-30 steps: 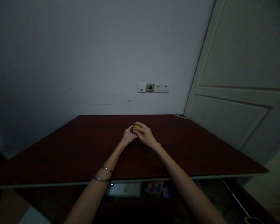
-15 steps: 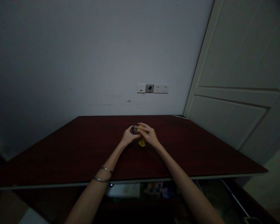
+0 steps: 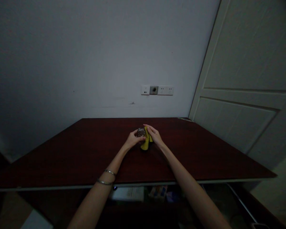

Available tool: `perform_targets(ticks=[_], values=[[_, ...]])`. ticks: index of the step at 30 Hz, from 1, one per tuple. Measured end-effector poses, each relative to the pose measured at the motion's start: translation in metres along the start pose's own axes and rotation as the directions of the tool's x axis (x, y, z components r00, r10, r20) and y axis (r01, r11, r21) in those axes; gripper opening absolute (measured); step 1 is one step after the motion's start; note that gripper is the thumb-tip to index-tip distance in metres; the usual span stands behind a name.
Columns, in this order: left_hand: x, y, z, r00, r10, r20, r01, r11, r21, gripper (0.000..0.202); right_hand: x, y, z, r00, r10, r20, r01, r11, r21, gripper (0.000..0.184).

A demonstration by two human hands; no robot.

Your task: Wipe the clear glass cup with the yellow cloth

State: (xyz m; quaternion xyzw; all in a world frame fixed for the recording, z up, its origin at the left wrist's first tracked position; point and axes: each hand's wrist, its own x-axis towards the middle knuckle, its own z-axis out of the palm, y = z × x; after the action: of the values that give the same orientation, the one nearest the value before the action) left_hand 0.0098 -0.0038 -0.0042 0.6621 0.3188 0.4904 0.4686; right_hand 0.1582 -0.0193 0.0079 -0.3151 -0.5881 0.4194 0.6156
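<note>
My left hand (image 3: 132, 139) is closed around a small, shiny, see-through container (image 3: 141, 132) that looks like a glass; its lower part is covered by my fingers and the cloth. A yellow cloth (image 3: 145, 144) with a dark edge hangs beside it, down toward the tabletop. My right hand (image 3: 154, 134) presses the cloth against the container's right side, fingers bent over it. Both hands are close together above the middle of the dark red table (image 3: 105, 152). Two silver bracelets (image 3: 105, 182) circle my left wrist.
Behind the table rises a pale wall with a row of sockets (image 3: 165, 90). A white panelled door (image 3: 238, 111) stands at the right. Under the tabletop, a shelf holds a white flat item (image 3: 127, 194) and several small packs (image 3: 158, 192).
My right hand has shifted slightly right, from over the container's top to its side. More of the container and the yellow cloth now shows. My left hand keeps its hold.
</note>
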Motion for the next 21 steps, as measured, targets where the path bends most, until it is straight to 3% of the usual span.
perform_targets(ticks=[3, 7, 10, 13, 21], values=[[0.001, -0.002, -0.004, 0.999, -0.045, -0.031, 0.044, 0.999, -0.012, 0.056, -0.005, -0.009, -0.003, 0.987, 0.043, 0.157, -0.055, 0.996, 0.077, 0.049], [0.0, -0.002, -0.008, 0.997, -0.049, -0.066, 0.046, 0.998, -0.039, 0.057, -0.01, -0.012, -0.004, 0.96, 0.029, 0.28, -0.03, 1.0, -0.001, 0.078], [0.001, -0.002, -0.008, 0.989, -0.127, -0.078, 0.122, 0.99, -0.065, 0.062, -0.01, -0.006, 0.0, 0.973, -0.017, 0.229, 0.041, 0.994, -0.102, 0.087], [0.0, -0.003, -0.006, 0.978, -0.197, -0.067, 0.193, 0.979, -0.065, 0.064, -0.01, 0.001, 0.005, 0.985, -0.083, 0.154, 0.111, 0.978, -0.179, 0.084], [0.001, -0.004, -0.005, 0.982, -0.185, -0.025, 0.184, 0.981, -0.057, 0.064, -0.008, 0.005, 0.007, 0.993, -0.076, 0.085, 0.089, 0.983, -0.16, 0.077]])
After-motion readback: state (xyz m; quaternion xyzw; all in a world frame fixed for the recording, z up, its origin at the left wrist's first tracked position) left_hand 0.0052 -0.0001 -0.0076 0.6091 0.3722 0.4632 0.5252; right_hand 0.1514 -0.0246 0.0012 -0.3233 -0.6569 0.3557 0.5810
